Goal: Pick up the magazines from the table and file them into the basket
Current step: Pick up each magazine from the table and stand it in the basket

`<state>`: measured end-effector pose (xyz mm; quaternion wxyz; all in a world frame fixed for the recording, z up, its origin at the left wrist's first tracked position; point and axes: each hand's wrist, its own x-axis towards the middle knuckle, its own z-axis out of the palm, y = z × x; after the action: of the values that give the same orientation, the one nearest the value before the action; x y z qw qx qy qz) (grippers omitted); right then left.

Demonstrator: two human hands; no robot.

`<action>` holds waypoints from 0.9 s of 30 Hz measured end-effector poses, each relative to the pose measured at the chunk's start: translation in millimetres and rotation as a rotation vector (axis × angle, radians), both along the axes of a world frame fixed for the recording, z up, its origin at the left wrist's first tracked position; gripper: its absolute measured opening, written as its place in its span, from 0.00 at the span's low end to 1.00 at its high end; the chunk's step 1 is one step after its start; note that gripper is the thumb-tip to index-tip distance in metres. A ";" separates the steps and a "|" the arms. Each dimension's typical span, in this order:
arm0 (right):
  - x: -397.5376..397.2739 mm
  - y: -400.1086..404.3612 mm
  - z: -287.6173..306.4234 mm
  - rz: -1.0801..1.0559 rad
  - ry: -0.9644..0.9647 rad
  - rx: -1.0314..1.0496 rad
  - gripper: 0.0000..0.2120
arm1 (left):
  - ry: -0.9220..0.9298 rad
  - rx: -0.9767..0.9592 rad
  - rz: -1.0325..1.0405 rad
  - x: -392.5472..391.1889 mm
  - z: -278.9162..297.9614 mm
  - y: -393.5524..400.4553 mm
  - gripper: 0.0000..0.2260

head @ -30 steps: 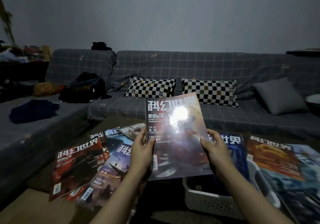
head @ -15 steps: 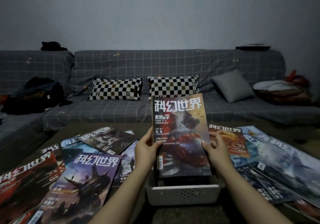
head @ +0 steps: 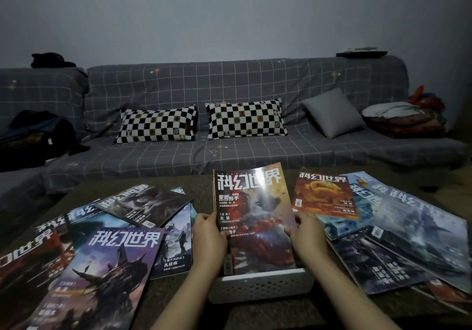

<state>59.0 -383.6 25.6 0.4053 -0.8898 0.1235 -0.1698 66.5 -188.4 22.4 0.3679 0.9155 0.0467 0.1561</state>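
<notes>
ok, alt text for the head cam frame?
Two hands, left and right, hold a magazine upright with its bottom edge inside a white basket. More magazines lie spread on the table either side, with a grey sofa behind.

Dim room: grey checked sofa (three cushions, seemingly), bare wall.

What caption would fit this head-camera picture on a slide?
Both hands, left hand and right hand, lower a magazine upright into the white basket among magazines spread over the table.
</notes>
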 end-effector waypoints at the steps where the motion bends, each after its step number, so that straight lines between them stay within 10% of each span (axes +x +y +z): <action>1: 0.2 0.5 -0.5 0.015 0.019 -0.039 0.10 | 0.017 0.020 0.006 0.6 -0.5 -0.4 0.14; 27: 8.4 -7.7 -1.8 -0.124 0.368 -0.207 0.13 | 0.061 0.203 0.010 5.6 -6.9 1.2 0.10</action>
<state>67.3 -391.3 23.8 0.2710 -0.9333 0.2319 -0.0409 72.0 -187.1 15.5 0.2708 0.9522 0.0462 0.1338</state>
